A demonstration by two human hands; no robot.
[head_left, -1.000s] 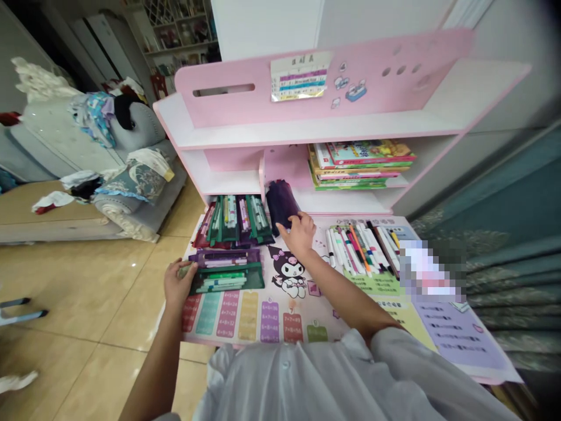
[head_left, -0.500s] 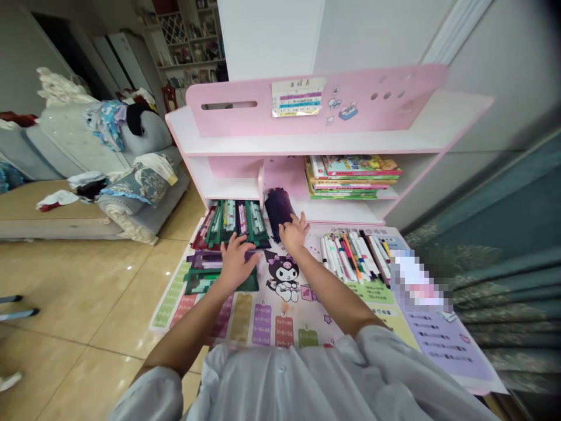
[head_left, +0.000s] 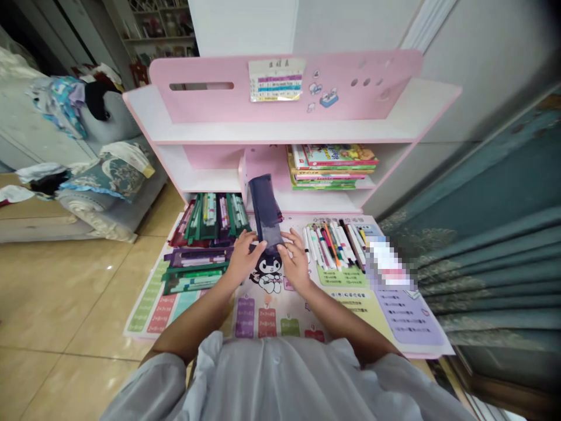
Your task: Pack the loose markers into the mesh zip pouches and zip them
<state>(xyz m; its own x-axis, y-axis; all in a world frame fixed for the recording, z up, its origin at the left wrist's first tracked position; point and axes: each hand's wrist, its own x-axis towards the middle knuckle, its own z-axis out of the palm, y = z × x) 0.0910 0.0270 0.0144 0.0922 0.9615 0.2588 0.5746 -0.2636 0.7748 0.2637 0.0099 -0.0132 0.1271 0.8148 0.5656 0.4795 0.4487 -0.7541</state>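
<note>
The left hand and right hand rest palm-down, spread open, just apart, reaching forward.

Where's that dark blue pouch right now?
In the head view, the dark navy pouch sits mid-desk between the left hand and right hand, with green mesh pencil cases just left of it and the pink shelf divider behind it.

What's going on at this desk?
A person's left hand and right hand are on the lower end of a dark navy fabric pouch, which lies on a printed desk mat. Mesh zip pencil cases sit to its left, and loose marker pens lie to its right.
</note>
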